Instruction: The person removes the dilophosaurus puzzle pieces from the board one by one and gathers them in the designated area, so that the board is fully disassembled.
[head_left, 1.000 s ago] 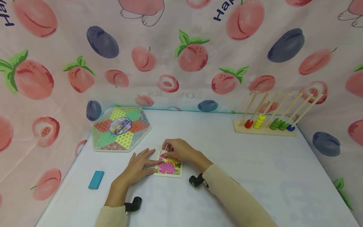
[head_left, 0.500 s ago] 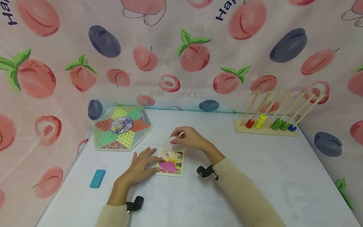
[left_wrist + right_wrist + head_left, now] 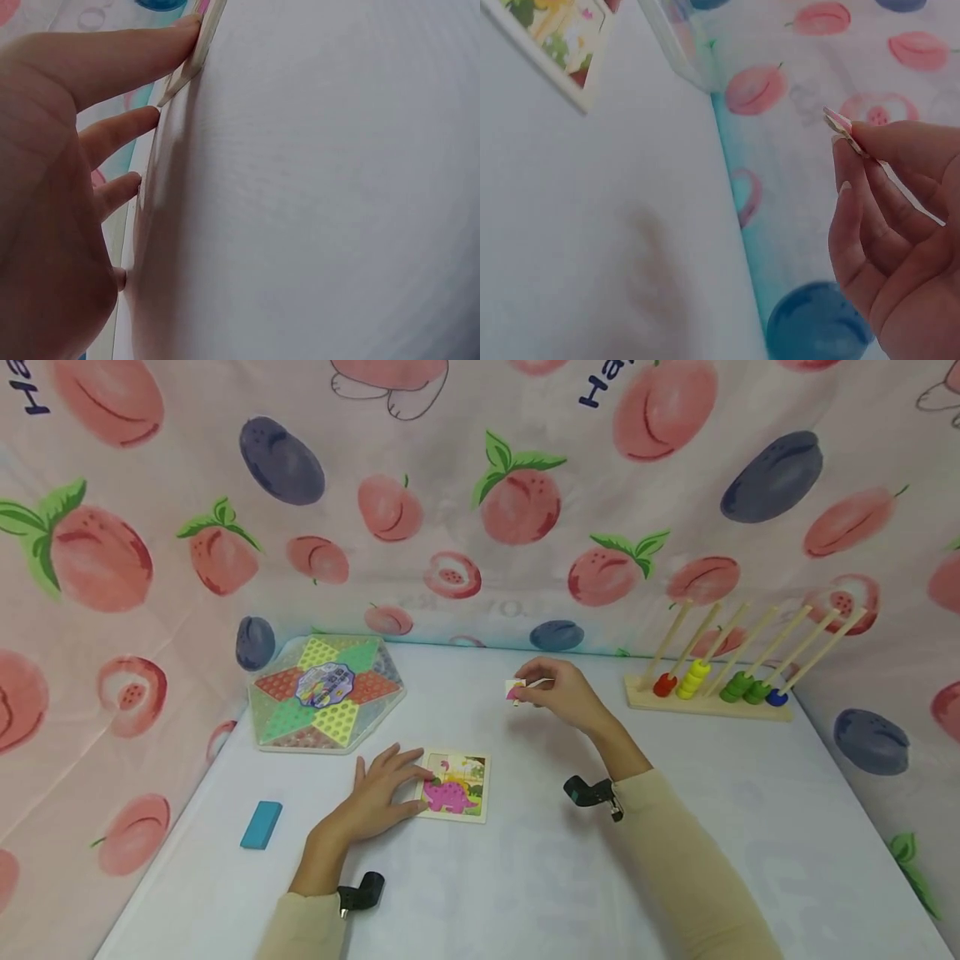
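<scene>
A small square puzzle [image 3: 465, 787] with a pink dinosaur and a pale wooden frame lies flat on the white table. My left hand [image 3: 378, 797] is spread at its left side, thumb and index finger touching the frame; the left wrist view shows the thumb on the puzzle's edge [image 3: 201, 46]. Up and to the right of the puzzle, my right hand [image 3: 561, 695] pinches a small puzzle piece [image 3: 512, 692] between thumb and fingers, above the table. In the right wrist view the piece [image 3: 838, 126] is seen nearly edge-on. A gap shows at the puzzle's upper left.
A hexagonal Chinese checkers board [image 3: 326, 693] lies at the back left. At the back right stands a wooden peg rack [image 3: 708, 700] with coloured beads. A blue block [image 3: 261, 825] is on the left. Fruit-patterned cloth [image 3: 450, 527] hangs behind the table.
My right hand has lifted the piece out of the puzzle and carried it up and to the right. The left hand stays at the frame's left side.
</scene>
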The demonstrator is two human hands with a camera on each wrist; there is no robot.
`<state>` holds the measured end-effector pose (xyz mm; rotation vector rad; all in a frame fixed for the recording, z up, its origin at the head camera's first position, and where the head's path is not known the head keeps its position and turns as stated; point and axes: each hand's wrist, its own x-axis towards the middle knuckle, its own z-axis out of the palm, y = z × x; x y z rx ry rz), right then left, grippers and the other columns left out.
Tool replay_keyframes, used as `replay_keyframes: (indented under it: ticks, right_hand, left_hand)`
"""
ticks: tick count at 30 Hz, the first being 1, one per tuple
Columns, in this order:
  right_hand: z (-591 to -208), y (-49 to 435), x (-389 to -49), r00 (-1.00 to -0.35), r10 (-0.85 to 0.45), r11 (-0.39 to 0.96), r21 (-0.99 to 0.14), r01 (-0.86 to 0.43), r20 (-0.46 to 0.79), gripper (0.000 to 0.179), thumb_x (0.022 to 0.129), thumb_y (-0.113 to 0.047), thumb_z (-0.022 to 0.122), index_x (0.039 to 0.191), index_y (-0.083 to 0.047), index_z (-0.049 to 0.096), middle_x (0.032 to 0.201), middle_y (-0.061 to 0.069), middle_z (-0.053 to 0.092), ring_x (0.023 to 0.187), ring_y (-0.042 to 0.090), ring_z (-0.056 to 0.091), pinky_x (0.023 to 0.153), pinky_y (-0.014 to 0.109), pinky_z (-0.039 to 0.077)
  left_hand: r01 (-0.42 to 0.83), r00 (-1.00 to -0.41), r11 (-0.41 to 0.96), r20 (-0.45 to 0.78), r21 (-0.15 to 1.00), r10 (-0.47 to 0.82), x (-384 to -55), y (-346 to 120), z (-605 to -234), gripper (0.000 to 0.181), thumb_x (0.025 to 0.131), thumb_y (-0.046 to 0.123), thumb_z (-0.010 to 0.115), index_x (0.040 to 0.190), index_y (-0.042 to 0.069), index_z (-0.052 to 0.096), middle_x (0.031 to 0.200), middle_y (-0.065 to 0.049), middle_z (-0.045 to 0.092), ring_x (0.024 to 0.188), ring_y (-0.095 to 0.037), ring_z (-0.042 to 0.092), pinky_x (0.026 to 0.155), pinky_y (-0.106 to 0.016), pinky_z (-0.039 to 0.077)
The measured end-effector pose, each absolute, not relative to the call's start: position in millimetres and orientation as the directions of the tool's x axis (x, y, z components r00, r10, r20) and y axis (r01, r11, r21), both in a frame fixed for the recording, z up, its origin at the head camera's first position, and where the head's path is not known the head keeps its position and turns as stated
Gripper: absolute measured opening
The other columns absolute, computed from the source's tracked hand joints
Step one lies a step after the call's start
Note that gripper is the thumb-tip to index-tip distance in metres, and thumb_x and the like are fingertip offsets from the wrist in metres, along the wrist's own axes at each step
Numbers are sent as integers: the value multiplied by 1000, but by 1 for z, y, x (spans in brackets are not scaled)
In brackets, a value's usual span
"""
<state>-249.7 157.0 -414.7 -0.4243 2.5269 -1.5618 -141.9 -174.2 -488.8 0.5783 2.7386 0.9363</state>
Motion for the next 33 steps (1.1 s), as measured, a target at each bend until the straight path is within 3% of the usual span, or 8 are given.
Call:
replay_keyframes:
  ticks: [4,8,13,19,33]
  right_hand:
    - [-427,172,-250,-968,-251,450,-886,-108,-9,29,92,-25,77,113,-6,70,108,16,75,91,34,75,77,37,61]
    - [-442,183,-248,-971,-229,485,-873,-48,-73,30,93,-26,75,115,-5,72,110,16,75,97,40,71,78,35,61]
    - [-460,193,-247,-966,-223,526,-850,-9,-128,30,94,-20,73,118,-2,71,118,20,71,92,30,71,76,27,60]
    - [-474,197,-251,-964,-200,573,-819,32,-178,28,93,-14,73,118,-1,70,116,20,72,81,12,69,72,23,58]
    - [-482,186,-254,-973,-159,643,-765,28,-169,28,91,-15,73,115,-1,72,112,19,75,74,8,65,64,20,52]
  left_hand:
    - [298,-906,724,-55,623,420,-142,-174,-487,39,88,26,79,125,25,69,162,-11,43,158,-45,17,114,-83,-8]
    - [282,-907,720,-68,634,416,-142,-173,-485,41,86,27,81,126,25,69,163,-10,43,158,-44,16,114,-82,-9]
    - [278,-908,722,-73,633,414,-142,-173,-486,40,86,27,81,125,25,69,163,-10,43,158,-43,16,115,-82,-9]
    - [270,-909,725,-79,634,409,-144,-173,-487,41,85,28,81,125,27,69,163,-9,42,158,-42,16,115,-81,-9]
    - [271,-912,724,-71,635,404,-145,-175,-488,40,84,30,82,122,26,70,162,-10,44,158,-43,17,115,-81,-9]
